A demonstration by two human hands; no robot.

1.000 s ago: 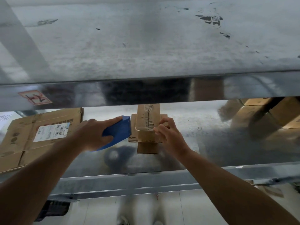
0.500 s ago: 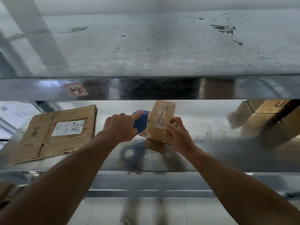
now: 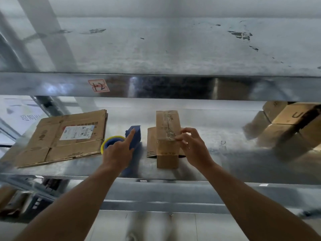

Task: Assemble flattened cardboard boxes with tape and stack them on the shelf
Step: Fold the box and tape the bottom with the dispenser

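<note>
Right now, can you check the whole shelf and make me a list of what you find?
Surface: shiny metal shelf, a bit scuffed.
Job's things: small cardboard box stands on end mid-shelf, with a flat cardboard piece behind it. The blue tape dispenser with its yellow-rimmed tape roll is to the left. The flattened cardboard stack, with a white label, lies at the far left.
Clutter: blurry brown boxes piled at the right end.
Grippers: left hand grips the tape dispenser, index finger along it. Right hand pinches the small cardboard box's upper right edge.
Cables: nothing seen.
Surroundings: upper shelf above, red-marked sticker on its front edge.
</note>
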